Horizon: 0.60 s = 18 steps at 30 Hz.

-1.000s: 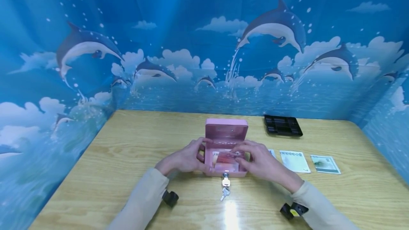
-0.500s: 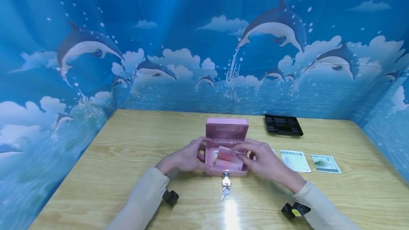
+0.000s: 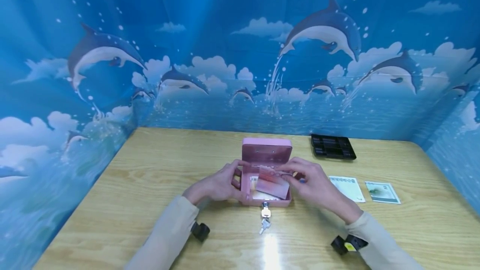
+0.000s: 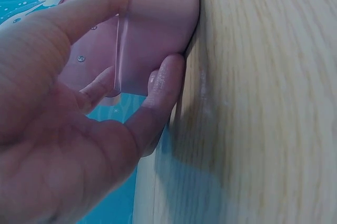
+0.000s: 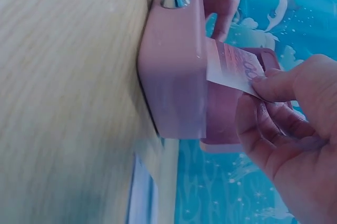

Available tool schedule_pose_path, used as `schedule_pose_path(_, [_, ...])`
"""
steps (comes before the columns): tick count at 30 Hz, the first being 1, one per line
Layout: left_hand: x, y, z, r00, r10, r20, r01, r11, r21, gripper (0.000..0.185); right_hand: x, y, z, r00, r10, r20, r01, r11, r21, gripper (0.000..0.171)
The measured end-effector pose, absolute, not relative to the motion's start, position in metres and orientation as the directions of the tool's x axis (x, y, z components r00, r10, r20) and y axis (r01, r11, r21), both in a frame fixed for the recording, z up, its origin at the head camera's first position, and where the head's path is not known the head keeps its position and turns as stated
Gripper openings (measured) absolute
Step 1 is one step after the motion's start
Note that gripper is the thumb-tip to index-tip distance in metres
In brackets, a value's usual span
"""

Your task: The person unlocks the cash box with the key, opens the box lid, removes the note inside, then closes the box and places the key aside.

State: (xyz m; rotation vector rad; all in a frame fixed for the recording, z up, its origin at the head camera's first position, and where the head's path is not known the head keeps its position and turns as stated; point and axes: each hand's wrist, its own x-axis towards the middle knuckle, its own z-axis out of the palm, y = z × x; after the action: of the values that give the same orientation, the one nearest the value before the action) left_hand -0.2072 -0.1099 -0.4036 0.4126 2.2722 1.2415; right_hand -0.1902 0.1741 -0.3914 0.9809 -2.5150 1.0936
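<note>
A pink cash box (image 3: 244, 186) stands on the table with its lid (image 3: 266, 153) raised. My left hand (image 3: 219, 183) grips the box's left side, thumb near the front corner and forefinger toward the back. Between thumb and fingers, my right hand (image 3: 313, 184) pinches a red banknote (image 3: 273, 183) by its edge. This note is tilted and lifted partly out of the box, as the right wrist view also shows. Another banknote (image 3: 258, 195), yellowish and white, lies in the box beneath it. A key (image 3: 266, 211) sits in the front lock, with a second key (image 3: 264, 225) hanging from it.
To the right of the box, a pale note (image 3: 346, 189) and a green banknote (image 3: 383, 192) lie flat on the wooden table (image 3: 168, 153). Farther back is a black compartment tray (image 3: 332, 147). A blue dolphin curtain (image 3: 210, 45) hangs behind the table.
My right hand has risen and shifted slightly right, lifting and tilting the red banknote from the box and uncovering more of the note below. My left hand has stayed on the box.
</note>
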Motion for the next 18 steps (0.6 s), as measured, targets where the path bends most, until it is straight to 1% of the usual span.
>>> schedule_pose_path(6, [-0.206, -0.11, -0.403, -0.816, 0.5, -0.292, 0.014, 0.521, 0.853, 0.092, -0.19, 0.182, -0.383, -0.75, -0.467, 0.468, -0.66, 0.491, -0.569, 0.037])
schedule_pose_path(12, [-0.206, -0.11, -0.404, -0.82, 0.495, -0.289, 0.004, 0.509, 0.861, 0.091, -0.188, 0.188, -0.374, -0.764, -0.439, 0.474, -0.645, 0.483, -0.592, 0.031])
schedule_pose_path(18, [-0.206, -0.11, -0.405, -0.823, 0.488, -0.29, -0.005, 0.504, 0.864, 0.091, -0.185, 0.195, -0.37, -0.772, -0.405, 0.491, -0.636, 0.496, -0.591, 0.032])
